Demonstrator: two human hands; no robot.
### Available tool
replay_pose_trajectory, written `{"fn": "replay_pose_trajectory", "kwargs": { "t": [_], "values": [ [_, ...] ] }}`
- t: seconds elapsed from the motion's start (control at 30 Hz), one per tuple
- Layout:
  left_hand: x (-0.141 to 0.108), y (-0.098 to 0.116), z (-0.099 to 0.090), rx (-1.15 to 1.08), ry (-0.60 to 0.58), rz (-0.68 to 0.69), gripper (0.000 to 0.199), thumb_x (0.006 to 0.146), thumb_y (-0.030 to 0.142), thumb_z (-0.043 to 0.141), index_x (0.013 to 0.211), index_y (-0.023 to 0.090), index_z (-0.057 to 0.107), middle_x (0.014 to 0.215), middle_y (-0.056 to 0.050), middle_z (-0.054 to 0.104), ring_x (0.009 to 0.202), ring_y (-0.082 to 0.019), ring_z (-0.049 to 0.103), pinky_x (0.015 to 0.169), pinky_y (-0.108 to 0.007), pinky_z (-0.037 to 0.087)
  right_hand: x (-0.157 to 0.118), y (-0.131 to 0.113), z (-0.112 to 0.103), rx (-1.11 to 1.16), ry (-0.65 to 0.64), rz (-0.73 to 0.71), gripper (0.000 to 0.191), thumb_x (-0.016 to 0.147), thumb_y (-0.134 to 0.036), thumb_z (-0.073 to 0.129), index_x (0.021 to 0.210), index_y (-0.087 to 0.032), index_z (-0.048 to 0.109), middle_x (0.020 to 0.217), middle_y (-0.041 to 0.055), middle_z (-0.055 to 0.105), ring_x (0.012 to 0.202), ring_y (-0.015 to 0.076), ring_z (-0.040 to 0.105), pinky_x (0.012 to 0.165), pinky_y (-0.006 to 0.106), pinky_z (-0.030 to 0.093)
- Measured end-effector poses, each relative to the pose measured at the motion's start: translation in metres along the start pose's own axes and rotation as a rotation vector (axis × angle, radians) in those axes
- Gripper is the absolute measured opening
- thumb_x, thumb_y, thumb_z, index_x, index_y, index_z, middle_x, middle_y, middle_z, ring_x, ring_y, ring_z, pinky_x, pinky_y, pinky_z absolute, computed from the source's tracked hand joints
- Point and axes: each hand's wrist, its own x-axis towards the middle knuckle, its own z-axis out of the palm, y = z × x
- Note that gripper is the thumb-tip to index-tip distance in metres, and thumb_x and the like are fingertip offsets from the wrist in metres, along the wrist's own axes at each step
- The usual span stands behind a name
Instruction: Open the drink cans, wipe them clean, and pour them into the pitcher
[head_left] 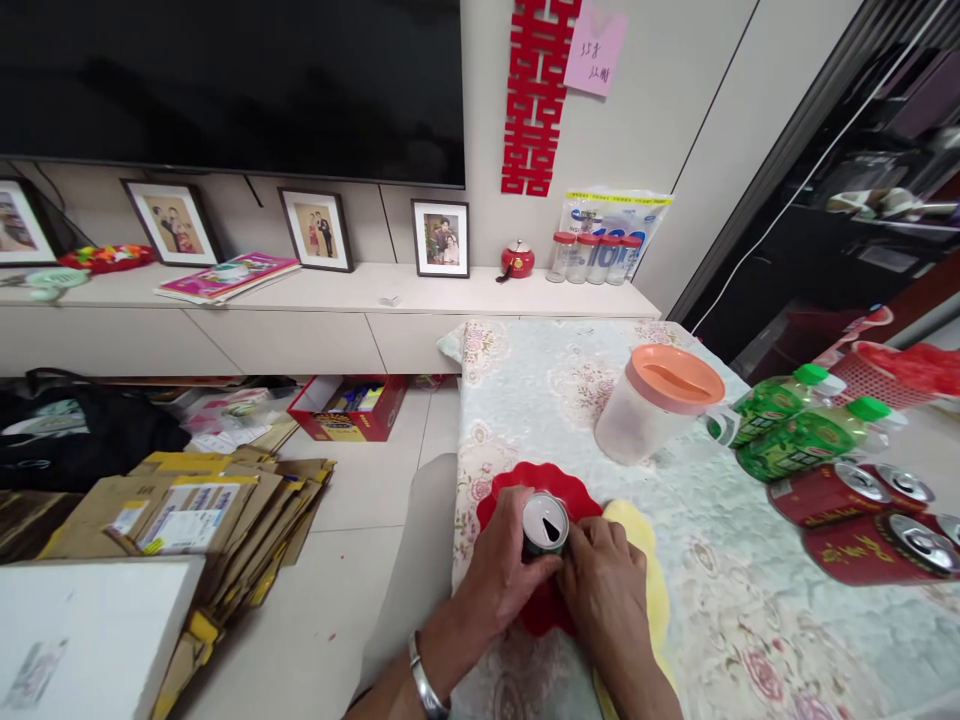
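A drink can (pixel 545 522) stands upright over a red scalloped plate (pixel 536 474), its silver top facing me with the mouth hole open and no pull tab visible. Wrapped around the can's left side is my left hand (pixel 501 560), thumb across the front. My right hand (pixel 606 570) presses close against the can's right side with its fingers curled together; what they pinch, if anything, is hidden. A yellow cloth (pixel 651 572) lies partly under my right forearm, beside the plate.
On the flowered tablecloth (pixel 720 640) stand a lidded plastic jug (pixel 637 420), green bottles (pixel 799 440) and several dark red cans (pixel 870 550). A pink basket (pixel 870 378) is at the right. Flattened cardboard (pixel 247 520) and a white foam box (pixel 90 640) lie at the left.
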Motion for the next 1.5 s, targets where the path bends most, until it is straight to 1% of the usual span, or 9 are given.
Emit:
{"fn": "replay_pose_trajectory", "kwargs": {
  "t": [0.17, 0.33, 0.57, 0.73, 0.87, 0.97, 1.17, 1.3, 1.5],
  "values": [
    [-0.002, -0.001, -0.006, 0.033, -0.064, 0.017, 0.073, 0.073, 0.009, 0.070, 0.139, 0.020, 0.042, 0.139, -0.016, 0.059, 0.130, -0.034, 0.060, 0.112, -0.057, 0.049, 0.005, -0.010, -0.002, -0.058, -0.017, 0.014, 0.020, 0.090, -0.009, 0.061, 0.088, -0.023, 0.075, 0.093, 0.0077, 0.069, 0.097, 0.0280, 0.058, 0.077, 0.040, 0.033],
    [-0.004, -0.002, -0.019, 0.073, -0.160, 0.151, 0.087, 0.078, 0.005, 0.057, 0.159, 0.024, 0.027, 0.165, -0.016, 0.043, 0.153, -0.032, 0.044, 0.127, -0.057, 0.038, 0.003, -0.003, 0.004, 0.015, 0.058, -0.006, 0.013, 0.093, -0.018, 0.063, 0.089, -0.024, 0.074, 0.092, 0.0064, 0.069, 0.095, 0.0267, 0.058, 0.077, 0.039, 0.034],
    [-0.002, 0.002, -0.015, 0.071, -0.102, 0.087, 0.073, 0.079, 0.011, 0.068, 0.147, 0.026, 0.045, 0.151, -0.011, 0.060, 0.139, -0.030, 0.058, 0.120, -0.054, 0.046, -0.007, 0.027, 0.007, 0.211, 0.235, -0.106, 0.022, 0.102, -0.032, 0.055, 0.100, -0.029, 0.077, 0.098, 0.0043, 0.073, 0.093, 0.0231, 0.061, 0.078, 0.038, 0.043],
    [-0.001, 0.008, -0.010, 0.065, -0.052, 0.031, 0.069, 0.076, 0.010, 0.073, 0.140, 0.025, 0.050, 0.141, -0.010, 0.064, 0.133, -0.030, 0.060, 0.115, -0.052, 0.048, -0.013, 0.016, -0.002, 0.295, 0.415, -0.060, 0.020, 0.102, -0.038, 0.059, 0.101, -0.029, 0.076, 0.092, 0.0049, 0.069, 0.089, 0.0251, 0.058, 0.076, 0.040, 0.042],
    [0.000, 0.010, -0.008, 0.060, -0.040, 0.003, 0.070, 0.074, 0.009, 0.074, 0.138, 0.024, 0.050, 0.136, -0.010, 0.065, 0.128, -0.031, 0.062, 0.111, -0.052, 0.050, -0.013, 0.006, -0.002, 0.359, 0.393, -0.095, 0.018, 0.102, -0.032, 0.054, 0.106, -0.025, 0.070, 0.089, 0.0046, 0.068, 0.085, 0.0242, 0.057, 0.075, 0.039, 0.041],
    [0.001, 0.007, -0.006, 0.069, -0.014, 0.014, 0.070, 0.071, 0.008, 0.075, 0.134, 0.026, 0.051, 0.133, -0.009, 0.065, 0.125, -0.031, 0.063, 0.110, -0.052, 0.050, -0.013, 0.007, 0.003, 0.239, 0.345, -0.116, 0.018, 0.099, -0.026, 0.055, 0.111, -0.024, 0.068, 0.092, 0.0049, 0.068, 0.088, 0.0252, 0.058, 0.075, 0.040, 0.040],
    [0.000, 0.001, -0.001, 0.108, 0.018, 0.036, 0.071, 0.069, 0.008, 0.073, 0.134, 0.026, 0.050, 0.133, -0.010, 0.064, 0.126, -0.033, 0.063, 0.111, -0.056, 0.051, -0.005, 0.004, 0.013, -0.054, 0.177, -0.110, 0.017, 0.081, -0.015, 0.066, 0.094, -0.025, 0.070, 0.089, 0.0068, 0.068, 0.091, 0.0301, 0.057, 0.073, 0.042, 0.039],
    [-0.003, -0.004, -0.003, 0.120, -0.010, 0.105, 0.078, 0.070, 0.006, 0.067, 0.143, 0.023, 0.043, 0.144, -0.015, 0.059, 0.136, -0.034, 0.058, 0.117, -0.057, 0.049, 0.000, 0.005, 0.015, -0.071, 0.152, -0.116, 0.013, 0.084, -0.016, 0.063, 0.089, -0.026, 0.070, 0.089, 0.0070, 0.069, 0.089, 0.0301, 0.058, 0.071, 0.042, 0.040],
    [-0.003, -0.012, -0.006, 0.104, -0.024, 0.182, 0.083, 0.074, 0.002, 0.060, 0.150, 0.027, 0.037, 0.150, -0.012, 0.058, 0.140, -0.030, 0.058, 0.119, -0.054, 0.049, -0.012, 0.026, 0.017, 0.103, 0.219, -0.199, 0.027, 0.097, -0.038, 0.059, 0.121, -0.032, 0.069, 0.116, 0.0086, 0.071, 0.102, 0.0291, 0.060, 0.075, 0.041, 0.048]
  ]
}}
